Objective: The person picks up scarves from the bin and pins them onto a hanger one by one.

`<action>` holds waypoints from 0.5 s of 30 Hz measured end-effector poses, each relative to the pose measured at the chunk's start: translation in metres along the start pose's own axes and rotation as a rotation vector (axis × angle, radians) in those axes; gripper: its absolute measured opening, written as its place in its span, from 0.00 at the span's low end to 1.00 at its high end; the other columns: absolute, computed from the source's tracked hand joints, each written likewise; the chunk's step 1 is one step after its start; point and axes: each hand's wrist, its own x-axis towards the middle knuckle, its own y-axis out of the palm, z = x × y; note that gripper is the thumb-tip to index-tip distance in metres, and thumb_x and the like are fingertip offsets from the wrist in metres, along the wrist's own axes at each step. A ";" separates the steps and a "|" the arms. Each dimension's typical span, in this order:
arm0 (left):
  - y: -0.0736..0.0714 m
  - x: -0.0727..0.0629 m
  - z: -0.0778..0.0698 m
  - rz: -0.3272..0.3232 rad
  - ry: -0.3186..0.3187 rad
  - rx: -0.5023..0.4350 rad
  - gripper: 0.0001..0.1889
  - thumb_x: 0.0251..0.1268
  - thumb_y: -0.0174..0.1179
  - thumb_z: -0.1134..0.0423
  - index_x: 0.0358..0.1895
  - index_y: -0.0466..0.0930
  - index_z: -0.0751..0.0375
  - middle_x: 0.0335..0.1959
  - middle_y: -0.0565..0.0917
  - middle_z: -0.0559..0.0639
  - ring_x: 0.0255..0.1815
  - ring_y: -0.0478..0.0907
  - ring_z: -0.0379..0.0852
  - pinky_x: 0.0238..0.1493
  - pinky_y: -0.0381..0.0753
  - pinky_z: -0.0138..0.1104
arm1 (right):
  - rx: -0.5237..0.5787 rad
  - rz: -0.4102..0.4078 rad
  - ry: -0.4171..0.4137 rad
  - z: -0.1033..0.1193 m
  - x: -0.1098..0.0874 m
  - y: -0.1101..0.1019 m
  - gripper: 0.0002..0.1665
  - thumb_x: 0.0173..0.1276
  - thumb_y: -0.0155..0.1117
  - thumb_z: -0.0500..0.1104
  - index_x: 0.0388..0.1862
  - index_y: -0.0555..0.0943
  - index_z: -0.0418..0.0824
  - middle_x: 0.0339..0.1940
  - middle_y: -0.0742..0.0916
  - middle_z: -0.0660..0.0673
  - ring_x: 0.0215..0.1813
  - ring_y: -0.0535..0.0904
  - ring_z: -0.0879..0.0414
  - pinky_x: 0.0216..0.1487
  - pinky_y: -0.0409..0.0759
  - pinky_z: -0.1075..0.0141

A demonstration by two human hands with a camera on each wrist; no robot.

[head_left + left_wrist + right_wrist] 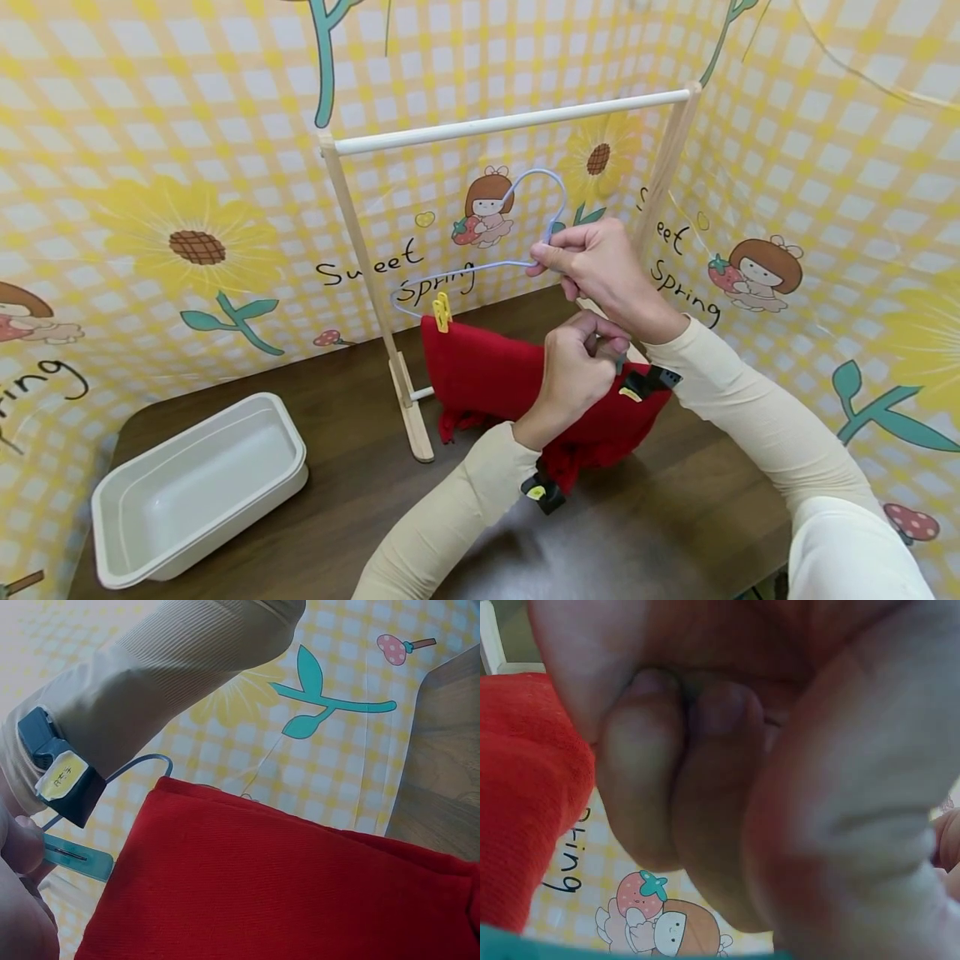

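My right hand (600, 262) pinches a light blue wire hanger (480, 267) at the base of its hook. A folded red scarf (487, 367) with fringed ends hangs over the hanger's lower bar. A yellow clothespin (442, 313) clips the scarf near its left top corner. In front of the scarf, below the right hand, my left hand (573, 371) pinches a teal clothespin (79, 859). The clothespin's tip reaches the scarf's side edge in the left wrist view. Curled fingers (712, 787) of the right hand fill much of the right wrist view.
Behind the hanger stands a rack with wooden legs (356, 250) and a white top rail (510, 123). An off-white plastic basin (296, 467) sits at the left of the dark wooden table (337, 517). A yellow checked cloth backdrop (247, 142) surrounds the table.
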 end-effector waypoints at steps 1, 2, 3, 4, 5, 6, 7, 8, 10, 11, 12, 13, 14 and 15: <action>0.001 0.000 0.000 -0.003 0.002 0.000 0.04 0.58 0.63 0.75 0.28 0.85 0.65 0.18 0.79 0.54 0.16 0.61 0.30 0.17 0.60 0.25 | 0.003 0.003 0.000 0.000 0.000 0.000 0.13 0.69 0.71 0.43 0.31 0.90 0.34 0.26 0.91 0.47 0.12 0.71 0.58 0.13 0.60 0.71; 0.001 0.000 0.000 -0.004 0.003 -0.002 0.04 0.58 0.63 0.75 0.28 0.85 0.65 0.18 0.79 0.54 0.15 0.60 0.30 0.17 0.60 0.25 | 0.003 0.004 0.000 0.001 0.000 0.000 0.13 0.69 0.71 0.43 0.31 0.90 0.34 0.26 0.91 0.48 0.11 0.71 0.58 0.13 0.60 0.71; 0.001 0.000 -0.001 -0.005 0.003 -0.005 0.04 0.58 0.63 0.75 0.28 0.85 0.65 0.18 0.79 0.54 0.16 0.60 0.30 0.17 0.59 0.25 | 0.004 0.005 0.000 0.001 0.000 0.000 0.13 0.69 0.71 0.43 0.31 0.90 0.34 0.26 0.91 0.48 0.11 0.71 0.58 0.13 0.60 0.71; 0.002 0.000 -0.001 -0.004 0.003 -0.007 0.04 0.58 0.63 0.75 0.28 0.85 0.65 0.18 0.79 0.53 0.16 0.60 0.30 0.17 0.59 0.25 | 0.004 0.005 0.000 0.001 0.000 0.000 0.13 0.69 0.70 0.43 0.31 0.90 0.34 0.26 0.91 0.48 0.11 0.71 0.58 0.13 0.59 0.71; 0.003 0.000 -0.001 -0.004 0.003 -0.008 0.04 0.58 0.63 0.75 0.28 0.85 0.65 0.18 0.79 0.53 0.16 0.60 0.30 0.17 0.59 0.24 | 0.006 0.005 0.000 0.001 -0.001 0.000 0.13 0.69 0.70 0.42 0.31 0.90 0.33 0.26 0.91 0.48 0.11 0.71 0.57 0.13 0.59 0.71; 0.003 0.000 -0.001 -0.003 0.002 -0.012 0.05 0.58 0.63 0.76 0.28 0.85 0.65 0.18 0.79 0.54 0.16 0.60 0.29 0.18 0.59 0.24 | 0.004 0.006 0.001 0.001 -0.001 0.000 0.13 0.69 0.70 0.42 0.31 0.90 0.33 0.26 0.91 0.49 0.11 0.71 0.57 0.13 0.59 0.71; 0.004 -0.001 -0.001 -0.001 0.000 -0.014 0.05 0.58 0.63 0.76 0.28 0.84 0.65 0.18 0.79 0.54 0.16 0.61 0.29 0.18 0.59 0.24 | 0.006 0.007 0.003 0.001 -0.001 0.000 0.13 0.69 0.70 0.43 0.32 0.90 0.33 0.26 0.91 0.49 0.11 0.71 0.57 0.13 0.59 0.71; 0.004 -0.001 -0.001 0.001 -0.003 -0.015 0.05 0.58 0.62 0.76 0.28 0.84 0.65 0.18 0.79 0.54 0.16 0.61 0.29 0.18 0.60 0.24 | 0.008 0.009 0.007 0.001 -0.001 -0.001 0.13 0.70 0.70 0.43 0.32 0.90 0.33 0.26 0.92 0.49 0.12 0.71 0.57 0.13 0.59 0.71; 0.006 -0.001 0.000 0.002 -0.004 -0.015 0.05 0.58 0.62 0.76 0.27 0.84 0.65 0.19 0.80 0.55 0.16 0.62 0.29 0.18 0.60 0.23 | 0.010 0.013 0.009 0.001 -0.001 -0.001 0.13 0.70 0.70 0.43 0.33 0.90 0.33 0.27 0.92 0.49 0.12 0.71 0.57 0.13 0.59 0.71; 0.006 -0.001 0.000 0.001 -0.005 -0.015 0.06 0.58 0.61 0.76 0.27 0.84 0.65 0.18 0.80 0.55 0.16 0.62 0.29 0.19 0.61 0.23 | 0.010 0.013 0.009 0.001 -0.001 -0.001 0.13 0.70 0.70 0.43 0.33 0.90 0.33 0.27 0.92 0.49 0.12 0.71 0.56 0.13 0.59 0.71; 0.006 -0.002 0.001 0.001 -0.006 -0.017 0.05 0.58 0.61 0.76 0.27 0.84 0.65 0.18 0.80 0.55 0.16 0.62 0.29 0.19 0.61 0.23 | 0.008 0.014 0.009 0.001 -0.001 -0.001 0.13 0.70 0.70 0.43 0.33 0.90 0.34 0.27 0.92 0.49 0.12 0.71 0.56 0.13 0.59 0.70; 0.007 -0.002 0.001 0.000 -0.007 -0.016 0.05 0.58 0.62 0.76 0.27 0.84 0.65 0.18 0.80 0.55 0.16 0.63 0.30 0.19 0.61 0.23 | 0.008 0.015 0.008 0.000 -0.001 0.000 0.13 0.70 0.70 0.43 0.33 0.90 0.34 0.27 0.92 0.49 0.12 0.71 0.56 0.13 0.59 0.70; 0.007 -0.002 0.001 -0.002 -0.007 -0.015 0.05 0.58 0.62 0.76 0.28 0.84 0.65 0.18 0.80 0.55 0.16 0.63 0.30 0.19 0.62 0.23 | 0.008 0.014 0.006 0.000 -0.001 0.000 0.13 0.70 0.70 0.43 0.33 0.90 0.34 0.27 0.92 0.49 0.12 0.71 0.56 0.13 0.59 0.71; 0.007 -0.002 0.002 -0.005 -0.008 -0.014 0.05 0.58 0.62 0.76 0.28 0.84 0.65 0.19 0.80 0.54 0.16 0.63 0.31 0.18 0.62 0.23 | 0.005 0.012 0.002 0.000 -0.001 0.000 0.12 0.70 0.70 0.43 0.32 0.90 0.35 0.27 0.92 0.49 0.12 0.71 0.56 0.13 0.59 0.71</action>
